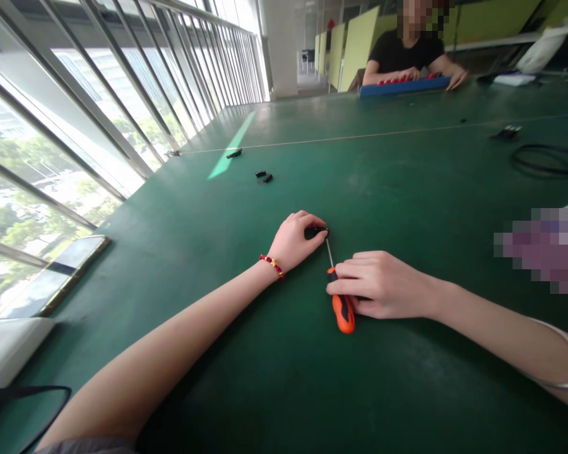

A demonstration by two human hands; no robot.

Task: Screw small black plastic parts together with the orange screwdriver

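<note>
Near the middle of the green table, my left hand pinches a small black part between thumb and fingers. Most of that part is covered by the fingers, so its kind is unclear. My right hand is closed around the handle of an orange and black screwdriver. The metal shaft slants up and away, its tip at the right end of the black part; whether it sits in a screw is too small to tell. A red beaded bracelet circles my left wrist.
Small black pieces and another black piece lie farther off. A phone rests at the left edge by the railing. To the right is a black cable. Across the table a person sits behind a blue tray.
</note>
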